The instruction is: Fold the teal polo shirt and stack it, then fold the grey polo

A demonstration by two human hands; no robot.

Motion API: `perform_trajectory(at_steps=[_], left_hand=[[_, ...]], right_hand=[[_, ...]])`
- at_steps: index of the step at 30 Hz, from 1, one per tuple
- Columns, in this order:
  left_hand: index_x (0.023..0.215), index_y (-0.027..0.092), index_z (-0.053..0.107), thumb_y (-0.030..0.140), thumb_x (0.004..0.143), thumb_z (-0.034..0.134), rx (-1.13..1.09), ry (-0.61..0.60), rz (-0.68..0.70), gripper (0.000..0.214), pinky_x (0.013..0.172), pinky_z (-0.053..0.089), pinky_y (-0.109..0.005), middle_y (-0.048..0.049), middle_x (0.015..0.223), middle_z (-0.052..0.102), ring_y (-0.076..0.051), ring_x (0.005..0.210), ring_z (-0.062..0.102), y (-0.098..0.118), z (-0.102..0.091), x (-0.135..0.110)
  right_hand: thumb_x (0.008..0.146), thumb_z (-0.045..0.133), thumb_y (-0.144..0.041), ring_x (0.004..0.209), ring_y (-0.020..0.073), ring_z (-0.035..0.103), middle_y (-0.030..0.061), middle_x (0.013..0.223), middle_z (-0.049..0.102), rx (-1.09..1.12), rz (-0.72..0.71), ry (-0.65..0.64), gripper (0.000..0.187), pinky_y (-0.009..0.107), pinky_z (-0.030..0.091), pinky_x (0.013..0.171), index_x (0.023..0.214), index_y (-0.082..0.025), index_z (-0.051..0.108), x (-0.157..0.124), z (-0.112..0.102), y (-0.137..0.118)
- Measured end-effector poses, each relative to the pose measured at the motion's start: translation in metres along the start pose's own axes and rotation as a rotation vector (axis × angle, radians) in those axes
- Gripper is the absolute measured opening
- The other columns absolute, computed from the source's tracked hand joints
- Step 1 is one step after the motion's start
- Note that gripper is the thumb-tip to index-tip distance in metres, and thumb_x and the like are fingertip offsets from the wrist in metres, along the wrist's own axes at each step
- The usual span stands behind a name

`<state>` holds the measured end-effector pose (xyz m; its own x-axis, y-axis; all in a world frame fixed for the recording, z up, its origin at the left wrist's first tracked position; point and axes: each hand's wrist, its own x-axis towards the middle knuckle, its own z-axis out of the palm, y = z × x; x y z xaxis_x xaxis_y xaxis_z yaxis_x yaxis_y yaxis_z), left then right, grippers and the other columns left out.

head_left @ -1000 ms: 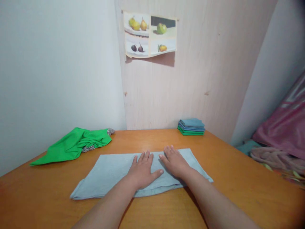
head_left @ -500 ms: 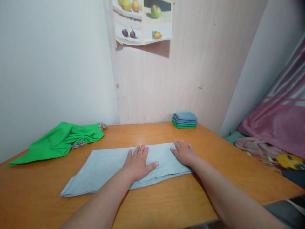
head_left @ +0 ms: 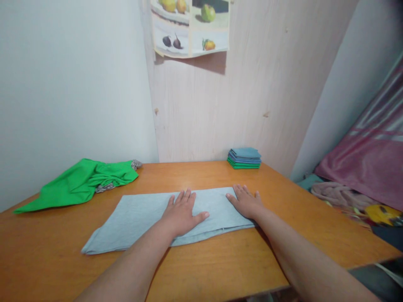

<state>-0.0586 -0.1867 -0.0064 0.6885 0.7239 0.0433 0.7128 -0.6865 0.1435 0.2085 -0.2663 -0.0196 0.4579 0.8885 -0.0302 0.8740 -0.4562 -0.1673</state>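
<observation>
A light blue cloth [head_left: 138, 216], folded into a long strip, lies flat on the orange wooden table [head_left: 315, 226]. My left hand [head_left: 182, 212] rests palm down on the cloth's middle, fingers stretched out and apart. My right hand [head_left: 245, 202] lies flat on the cloth's right end, fingers spread, partly over its edge. Neither hand holds anything.
A crumpled green cloth [head_left: 78, 186] lies at the table's back left. A small stack of folded blue and green cloths [head_left: 244, 158] sits at the back by the wooden panel. Pink fabric and bedding [head_left: 362, 176] lie beyond the table's right edge. A fruit poster [head_left: 190, 27] hangs above.
My right hand slid rightward along the cloth from beside my left hand to the cloth's right end. The left hand stayed in place. The camera view shifted slightly.
</observation>
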Motion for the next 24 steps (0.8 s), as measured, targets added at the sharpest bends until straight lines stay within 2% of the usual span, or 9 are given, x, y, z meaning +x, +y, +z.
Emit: perform_trajectory(at_steps=[8, 13, 15, 19, 22, 24], left_hand=[[0.157, 0.016, 0.026, 0.089, 0.081, 0.020, 0.001, 0.001, -0.004, 0.106, 0.119, 0.010, -0.058, -0.0133, 0.165, 0.012, -0.035, 0.152, 0.009, 0.000, 0.001, 0.000], [0.157, 0.016, 0.025, 0.089, 0.081, 0.020, 0.004, 0.006, 0.015, 0.106, 0.119, 0.009, -0.059, -0.0150, 0.165, 0.012, -0.036, 0.152, 0.008, -0.001, 0.002, 0.001], [0.157, 0.015, 0.025, 0.088, 0.082, 0.020, 0.007, 0.021, 0.030, 0.105, 0.118, 0.008, -0.060, -0.0161, 0.164, 0.013, -0.036, 0.152, 0.007, 0.000, 0.001, 0.001], [0.157, 0.016, 0.026, 0.082, 0.088, 0.016, -0.008, 0.050, 0.074, 0.096, 0.119, 0.007, -0.060, -0.0151, 0.164, 0.016, -0.033, 0.152, 0.008, 0.005, -0.002, -0.002], [0.157, 0.020, 0.026, 0.081, 0.089, 0.018, -0.026, 0.029, 0.130, 0.092, 0.119, 0.007, -0.059, -0.0122, 0.165, 0.014, -0.032, 0.153, 0.007, 0.009, -0.004, -0.005], [0.158, 0.021, 0.025, 0.083, 0.087, 0.022, -0.031, -0.017, 0.155, 0.094, 0.119, 0.007, -0.059, -0.0116, 0.165, 0.011, -0.032, 0.153, 0.005, 0.011, -0.003, -0.007]], right_hand=[[0.092, 0.012, -0.074, 0.152, 0.0325, 0.010, 0.0088, 0.166, 0.015, -0.028, 0.020, -0.010, 0.086, 0.070, 0.005, 0.114, 0.159, -0.020, 0.019, 0.000, -0.003, -0.001], [0.095, 0.016, -0.069, 0.152, 0.0334, 0.008, 0.0119, 0.163, 0.023, -0.051, -0.005, 0.068, 0.083, 0.070, -0.002, 0.114, 0.157, -0.014, 0.027, -0.004, -0.005, -0.007], [0.097, 0.016, -0.065, 0.152, 0.0325, 0.009, 0.0129, 0.162, 0.025, -0.032, -0.059, 0.121, 0.081, 0.065, -0.002, 0.117, 0.156, -0.011, 0.029, -0.007, -0.007, -0.014], [0.099, 0.015, -0.062, 0.152, 0.0280, 0.009, 0.0120, 0.163, 0.024, 0.060, -0.270, 0.166, 0.080, 0.049, 0.010, 0.122, 0.156, -0.008, 0.027, -0.016, -0.010, -0.033], [0.099, 0.016, -0.062, 0.153, 0.0274, 0.008, 0.0118, 0.164, 0.022, 0.088, -0.400, 0.111, 0.079, 0.046, 0.012, 0.122, 0.156, -0.009, 0.028, -0.024, -0.007, -0.046], [0.098, 0.017, -0.065, 0.152, 0.0284, 0.008, 0.0129, 0.164, 0.020, 0.077, -0.423, 0.042, 0.082, 0.047, 0.011, 0.122, 0.156, -0.009, 0.028, -0.030, -0.004, -0.052]])
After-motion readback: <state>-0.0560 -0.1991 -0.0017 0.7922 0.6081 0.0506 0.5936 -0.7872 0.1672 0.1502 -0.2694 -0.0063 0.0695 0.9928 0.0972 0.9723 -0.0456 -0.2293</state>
